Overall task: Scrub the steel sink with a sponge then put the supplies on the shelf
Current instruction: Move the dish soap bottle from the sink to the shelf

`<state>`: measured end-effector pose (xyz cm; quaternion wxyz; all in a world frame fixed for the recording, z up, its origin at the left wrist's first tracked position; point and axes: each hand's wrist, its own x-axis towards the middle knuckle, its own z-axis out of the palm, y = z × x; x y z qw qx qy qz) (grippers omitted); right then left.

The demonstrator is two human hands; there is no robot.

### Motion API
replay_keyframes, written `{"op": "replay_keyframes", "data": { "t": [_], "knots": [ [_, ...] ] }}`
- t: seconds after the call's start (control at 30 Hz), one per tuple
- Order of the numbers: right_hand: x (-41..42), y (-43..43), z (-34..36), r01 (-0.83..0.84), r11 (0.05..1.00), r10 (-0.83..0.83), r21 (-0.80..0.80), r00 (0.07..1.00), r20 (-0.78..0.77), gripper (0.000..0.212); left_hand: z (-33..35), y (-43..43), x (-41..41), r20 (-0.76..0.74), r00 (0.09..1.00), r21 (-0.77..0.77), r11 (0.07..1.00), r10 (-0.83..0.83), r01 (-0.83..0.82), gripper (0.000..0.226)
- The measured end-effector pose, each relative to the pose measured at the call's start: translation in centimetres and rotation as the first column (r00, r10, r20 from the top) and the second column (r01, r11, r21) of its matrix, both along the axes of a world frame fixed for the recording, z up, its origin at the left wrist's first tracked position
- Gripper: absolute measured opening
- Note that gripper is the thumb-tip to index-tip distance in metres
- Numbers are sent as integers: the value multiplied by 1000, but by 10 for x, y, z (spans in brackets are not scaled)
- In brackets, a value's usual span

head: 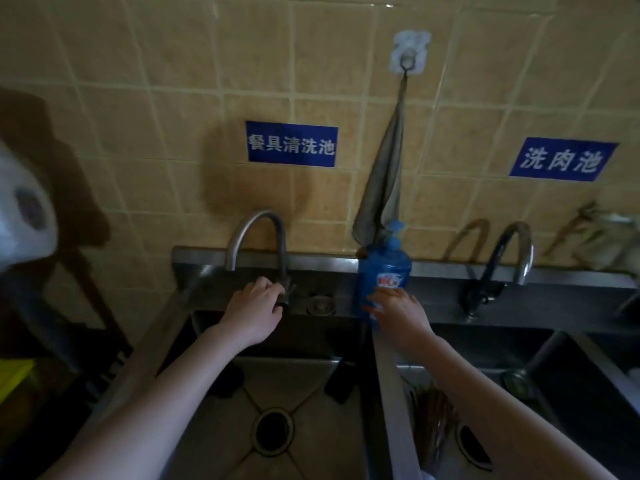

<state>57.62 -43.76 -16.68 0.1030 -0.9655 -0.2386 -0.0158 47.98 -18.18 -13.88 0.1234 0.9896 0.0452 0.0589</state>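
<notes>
The steel sink (194, 441) has its left basin right below me, with a round drain (273, 432) in the middle. My left hand (254, 311) grips the spout end of the curved steel tap (256, 221) over that basin. My right hand (398, 311) reaches to the blue dish soap bottle (384, 271) on the divider ledge, and its fingers touch the bottle's lower part. Whether they curl round it I cannot tell. No sponge is in view.
A grey cloth (382, 181) hangs from a wall hook (409, 58) above the bottle. A second basin with a dark tap (498, 261) lies to the right, and chopsticks (438, 420) lie in it. A dark rack (62, 327) stands left, with a yellow thing (12, 375) on it.
</notes>
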Motion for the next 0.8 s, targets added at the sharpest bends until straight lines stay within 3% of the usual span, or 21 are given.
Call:
{"op": "replay_keyframes", "data": {
  "t": [0.3,0.47,0.57,0.7,0.8],
  "knots": [
    [61,-74,-37,148,986,-139,74,984,-108,43,-41,-67,99,-137,987,-135,988,-89,71,41],
    [99,-92,-65,283,927,-211,248,937,-278,57,-66,-98,149,-136,990,-238,971,-34,1,53],
    [124,-93,-83,355,840,-164,410,887,-432,77,-80,-111,178,-117,993,-318,948,-31,-8,60],
    [153,-87,-108,350,772,-64,531,873,-483,92,-104,-121,211,-122,992,-413,910,-31,-23,78],
    [171,-78,-123,342,750,-18,566,866,-500,99,-116,-125,230,-63,991,-573,817,-117,60,85]
  ]
}}
